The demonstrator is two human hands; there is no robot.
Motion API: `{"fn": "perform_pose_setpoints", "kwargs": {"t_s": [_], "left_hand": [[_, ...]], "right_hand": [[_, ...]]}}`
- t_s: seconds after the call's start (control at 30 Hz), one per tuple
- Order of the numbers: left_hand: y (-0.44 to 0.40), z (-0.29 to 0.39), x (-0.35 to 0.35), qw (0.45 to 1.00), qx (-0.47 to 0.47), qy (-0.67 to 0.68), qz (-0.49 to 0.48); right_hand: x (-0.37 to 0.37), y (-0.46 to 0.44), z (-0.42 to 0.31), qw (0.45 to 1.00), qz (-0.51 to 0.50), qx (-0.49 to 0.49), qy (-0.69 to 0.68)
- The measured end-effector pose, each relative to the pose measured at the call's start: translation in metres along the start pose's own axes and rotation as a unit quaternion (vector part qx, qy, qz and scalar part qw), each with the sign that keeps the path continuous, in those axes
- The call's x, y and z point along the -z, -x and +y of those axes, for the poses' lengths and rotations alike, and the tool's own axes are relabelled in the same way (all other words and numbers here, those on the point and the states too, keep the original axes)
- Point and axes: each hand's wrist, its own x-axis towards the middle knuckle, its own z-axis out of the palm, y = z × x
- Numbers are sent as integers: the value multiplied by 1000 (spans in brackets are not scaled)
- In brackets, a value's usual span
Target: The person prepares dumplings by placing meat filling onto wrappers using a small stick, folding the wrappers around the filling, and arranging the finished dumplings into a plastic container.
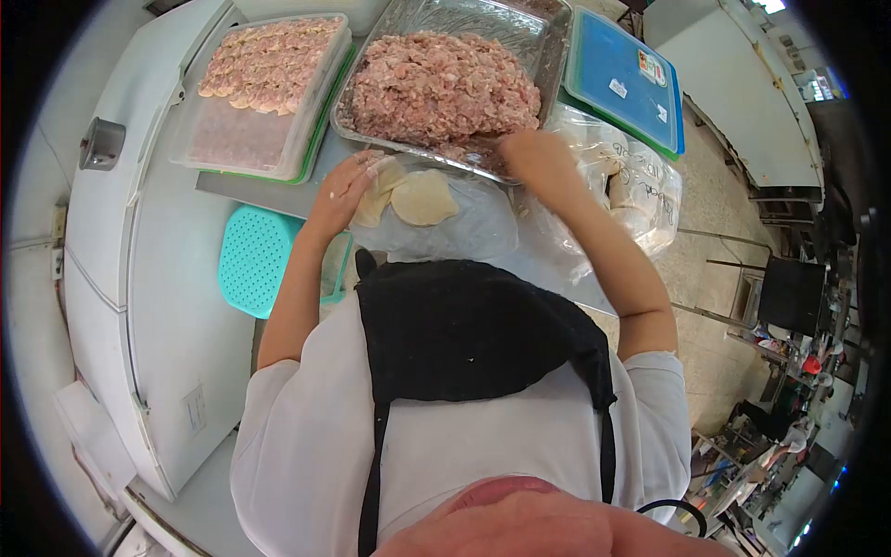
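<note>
A large mound of minced meat (441, 88) fills much of a metal tray (343, 116). My right hand (534, 158) is at the tray's near right corner, by the meat, with its fingertips hidden. My left hand (351, 190) is beside pale round dough wrappers (424, 198) that lie on a clear plastic sheet (464, 232); its fingers touch or hold the leftmost wrapper, but the grip is unclear. At the upper left, a plastic container (237, 148) holds rows of filled pieces (274, 60).
Right of the tray are a blue-lidded container (626, 79) and plastic-wrapped packs (640, 190). A turquoise perforated basket (252, 260) is below the left container. A white cabinet (176, 306) stands on the left. A dark chair (792, 295) is at the right.
</note>
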Motion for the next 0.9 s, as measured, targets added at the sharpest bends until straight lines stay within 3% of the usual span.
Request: {"fn": "perform_pose_setpoints", "kwargs": {"t_s": [0.07, 0.2, 0.27, 0.3, 0.37, 0.4, 0.47, 0.5, 0.57, 0.63, 0.7, 0.8, 0.9], "left_hand": [[-5, 19, 1, 1000, 1, -2, 17], [-6, 35, -2, 997, -40, -62, 38], [-4, 31, -16, 997, -39, -73, -2], [-2, 27, -27, 995, -38, -84, -46], [2, 20, -55, 987, -138, -79, -37], [0, 21, -61, 986, -141, -77, -36], [-3, 19, -67, 973, -173, -126, -84], [-4, 16, -66, 973, -176, -123, -86], [-1, 8, -61, 979, -139, -75, -126], [-3, 4, -43, 979, -143, -72, -124], [-7, 6, -19, 980, -145, -68, -121], [-10, 4, 11, 973, -175, -98, -117], [-18, -7, 27, 984, -139, -35, -109]], "right_hand": [[6, 10, -21, 996, 3, 85, -12], [53, 9, 3, 996, -34, 79, -14], [65, -1, 15, 999, 17, 46, -6], [55, -6, 13, 999, 17, 49, -6], [21, -14, 0, 994, 43, 90, -35], [9, -13, -14, 995, 43, 89, -32], [-5, -8, -43, 995, -34, 88, 13], [-3, -8, -40, 996, -35, 85, 14], [9, 0, -21, 989, 59, 114, -70], [42, 2, -6, 991, 26, 117, -60], [60, 7, -6, 994, -97, -8, 40], [10, 11, -30, 998, -54, 7, -34], [7, -4, -66, 997, -7, 33, -64]]}}
